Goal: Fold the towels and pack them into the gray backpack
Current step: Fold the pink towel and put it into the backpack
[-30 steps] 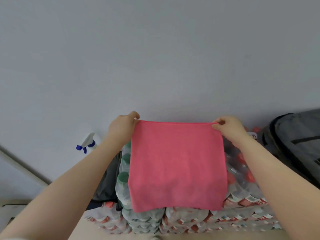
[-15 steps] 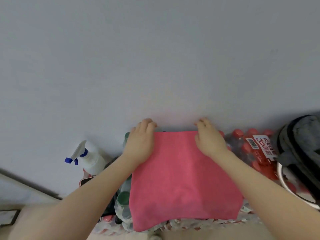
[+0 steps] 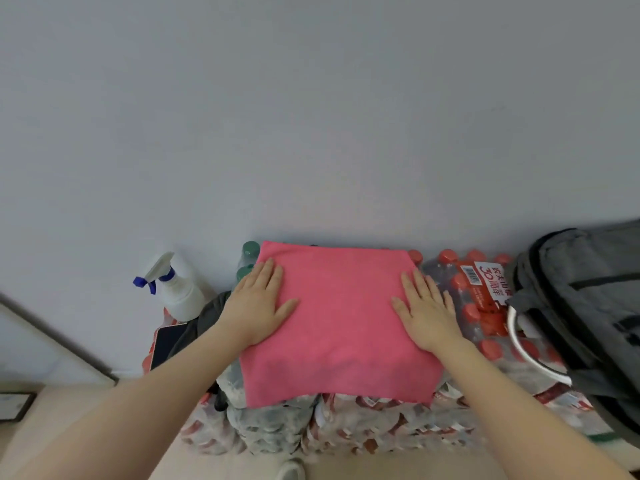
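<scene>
A pink towel [image 3: 341,323] lies spread flat on top of stacked packs of water bottles against the wall. My left hand [image 3: 258,306] rests flat on its left edge with straight fingers. My right hand [image 3: 427,311] lies flat on its right edge, fingers spread. The gray backpack [image 3: 588,306] stands at the far right on the same stack, its zipper side toward the towel; its inside is hidden.
Shrink-wrapped bottles with red caps [image 3: 474,306] fill the space between towel and backpack. A white spray bottle with a blue trigger [image 3: 176,289] stands at the left, beside a dark phone [image 3: 168,342] and dark cloth [image 3: 207,313]. A gray wall rises behind.
The towel, held up by its top corners a second ago, now lies flat on the bottle packs. Both hands let go of the corners and slid outward to press its side edges.
</scene>
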